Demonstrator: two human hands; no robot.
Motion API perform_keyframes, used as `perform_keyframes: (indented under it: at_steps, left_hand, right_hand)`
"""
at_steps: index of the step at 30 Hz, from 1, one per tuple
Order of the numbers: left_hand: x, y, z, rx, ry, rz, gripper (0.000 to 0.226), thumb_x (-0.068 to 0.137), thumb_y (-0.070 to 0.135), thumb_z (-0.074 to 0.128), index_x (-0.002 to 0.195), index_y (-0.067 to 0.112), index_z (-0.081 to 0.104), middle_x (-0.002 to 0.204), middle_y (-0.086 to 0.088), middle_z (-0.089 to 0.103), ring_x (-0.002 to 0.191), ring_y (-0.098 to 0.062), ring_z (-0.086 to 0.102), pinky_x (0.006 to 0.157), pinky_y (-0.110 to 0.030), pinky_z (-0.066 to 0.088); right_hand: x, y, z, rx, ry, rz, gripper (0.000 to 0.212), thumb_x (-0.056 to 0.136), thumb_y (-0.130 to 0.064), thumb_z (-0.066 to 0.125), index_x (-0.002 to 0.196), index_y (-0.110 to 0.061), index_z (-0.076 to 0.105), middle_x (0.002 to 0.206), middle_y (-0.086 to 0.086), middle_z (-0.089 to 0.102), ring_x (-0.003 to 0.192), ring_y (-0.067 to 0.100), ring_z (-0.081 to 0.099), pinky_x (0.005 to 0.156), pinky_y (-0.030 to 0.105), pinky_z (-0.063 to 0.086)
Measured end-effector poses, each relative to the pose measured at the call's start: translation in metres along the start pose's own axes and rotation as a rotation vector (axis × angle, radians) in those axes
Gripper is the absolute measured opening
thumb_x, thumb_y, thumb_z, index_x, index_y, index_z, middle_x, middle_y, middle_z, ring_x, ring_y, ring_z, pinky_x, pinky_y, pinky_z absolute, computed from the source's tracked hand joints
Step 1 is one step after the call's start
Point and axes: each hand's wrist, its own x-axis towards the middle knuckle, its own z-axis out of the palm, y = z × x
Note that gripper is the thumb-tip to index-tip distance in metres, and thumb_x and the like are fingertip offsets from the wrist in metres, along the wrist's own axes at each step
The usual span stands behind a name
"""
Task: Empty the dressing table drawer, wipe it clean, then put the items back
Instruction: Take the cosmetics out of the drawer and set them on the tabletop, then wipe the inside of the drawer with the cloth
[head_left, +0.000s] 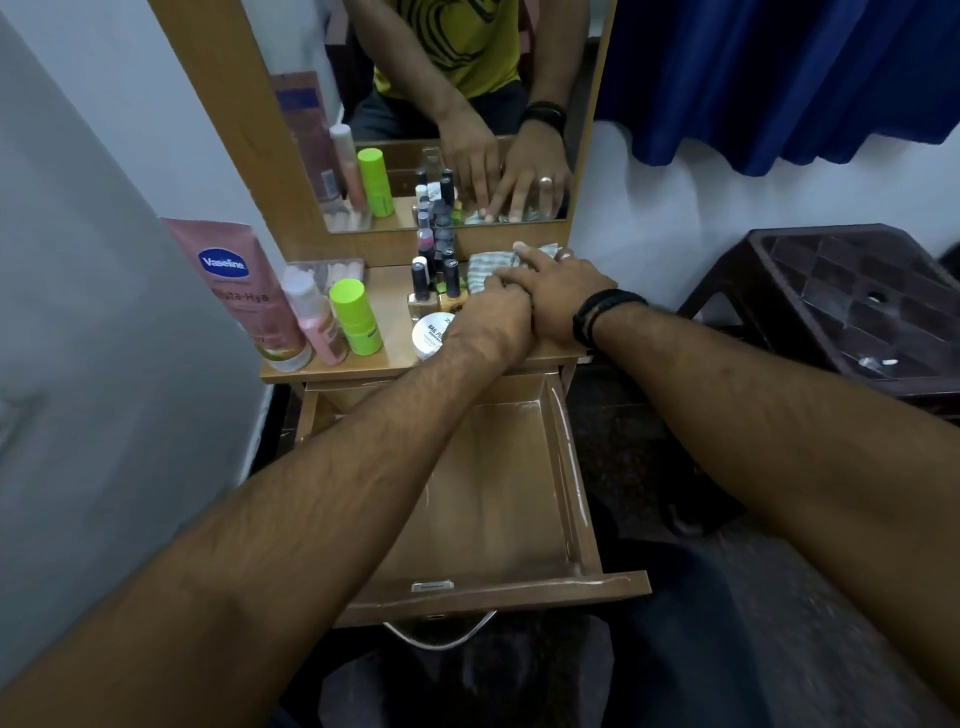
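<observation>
Brown wood shows bare across the floor of the pulled-out wooden drawer, nearest the viewer, with a small metal catch on its front edge. Beyond it lies the brown wooden dressing table top, where the drawer's contents now stand. Both hands reach over the drawer to the top's far right. The left hand rests there with its fingers hidden under the other hand, so whether it grips anything cannot be told. The right hand, a black band at its wrist, lies across the left with fingers straight, pressing on a crumpled green-and-white striped cloth. Just left of the hands sit a white round nail-polish-remover jar and a cluster of small dark-capped nail polish bottles. Further left stand a lime-green cylindrical stick, a pale pink bottle and a pink Vaseline tube. Behind all rises the wood-framed mirror.
</observation>
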Motion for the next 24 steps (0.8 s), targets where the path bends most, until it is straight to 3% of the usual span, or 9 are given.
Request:
perform_keyframes:
  at_steps: [2, 4, 9, 15, 20, 24]
  left_hand:
    - [-0.002, 0.0, 0.0, 0.029, -0.007, 0.005, 0.051, 0.098, 0.017, 0.054, 0.146, 0.002, 0.042, 0.148, -0.02, 0.038, 0.12, -0.037, 0.056, 0.097, -0.044, 0.049]
    - [-0.005, 0.001, -0.002, 0.054, 0.017, 0.017, 0.046, 0.1, 0.017, 0.051, 0.142, 0.002, 0.045, 0.143, -0.019, 0.041, 0.12, -0.038, 0.055, 0.095, -0.045, 0.048]
    - [-0.013, 0.006, -0.004, 0.085, 0.035, 0.011, 0.042, 0.096, 0.011, 0.053, 0.137, 0.005, 0.045, 0.137, -0.016, 0.046, 0.129, -0.036, 0.046, 0.095, -0.044, 0.046]
    - [-0.035, 0.007, 0.001, 0.083, 0.014, 0.053, 0.049, 0.092, 0.029, 0.065, 0.132, 0.01, 0.046, 0.131, -0.011, 0.047, 0.11, -0.039, 0.059, 0.08, -0.051, 0.053]
    - [-0.061, 0.004, -0.005, 0.154, 0.115, 0.076, 0.043, 0.092, 0.016, 0.064, 0.13, 0.014, 0.044, 0.127, -0.009, 0.048, 0.103, -0.039, 0.061, 0.073, -0.057, 0.055]
    - [-0.078, -0.004, -0.013, 0.152, 0.121, 0.132, 0.033, 0.093, 0.024, 0.061, 0.123, 0.016, 0.05, 0.118, -0.009, 0.054, 0.105, -0.037, 0.06, 0.073, -0.051, 0.053]
  right_hand:
    - [0.001, 0.005, -0.001, -0.032, 0.001, -0.018, 0.062, 0.087, -0.048, 0.053, 0.143, -0.056, 0.026, 0.163, -0.011, 0.017, 0.138, 0.036, 0.033, 0.103, 0.059, 0.041]
    - [-0.002, 0.008, -0.003, -0.052, 0.061, -0.034, 0.051, 0.088, -0.048, 0.054, 0.137, -0.044, 0.043, 0.152, -0.006, 0.034, 0.129, 0.033, 0.041, 0.098, 0.056, 0.046]
    - [-0.022, 0.011, 0.001, -0.084, 0.278, -0.057, 0.025, 0.091, -0.027, 0.051, 0.11, -0.021, 0.065, 0.117, 0.002, 0.061, 0.11, 0.032, 0.05, 0.087, 0.048, 0.049]
    - [-0.057, 0.01, 0.003, -0.157, 0.377, -0.117, 0.025, 0.091, -0.027, 0.054, 0.107, -0.013, 0.067, 0.113, 0.004, 0.063, 0.107, 0.032, 0.051, 0.084, 0.045, 0.046]
    - [-0.092, 0.0, -0.002, 0.06, 0.401, -0.187, 0.028, 0.09, -0.035, 0.059, 0.109, -0.014, 0.064, 0.116, 0.003, 0.064, 0.117, 0.03, 0.048, 0.094, 0.045, 0.043]
    - [-0.121, -0.011, -0.013, 0.282, 0.254, -0.177, 0.035, 0.087, -0.044, 0.066, 0.11, -0.018, 0.061, 0.1, 0.009, 0.063, 0.101, 0.025, 0.055, 0.087, 0.038, 0.048]
